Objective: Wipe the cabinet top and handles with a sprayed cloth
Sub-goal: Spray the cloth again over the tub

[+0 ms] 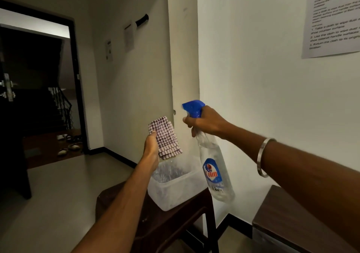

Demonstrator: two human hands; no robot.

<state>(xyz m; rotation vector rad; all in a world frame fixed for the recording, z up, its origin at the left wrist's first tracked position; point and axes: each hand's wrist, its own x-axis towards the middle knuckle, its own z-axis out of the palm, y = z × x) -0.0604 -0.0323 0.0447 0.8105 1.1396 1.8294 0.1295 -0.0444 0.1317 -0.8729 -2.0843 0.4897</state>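
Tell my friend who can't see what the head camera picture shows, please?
A person's right hand aims a blue-topped spray bottle at a folded checked cloth held up in the left hand. Below sits a clear plastic tub on a dark wooden table by a white wall.

- Open air between cloth [165,136] and bottle [213,167].
- Tub [175,190] on the table [155,223] sits just below both.
- Wall [253,77] close behind; floor [58,204] at left lies open.
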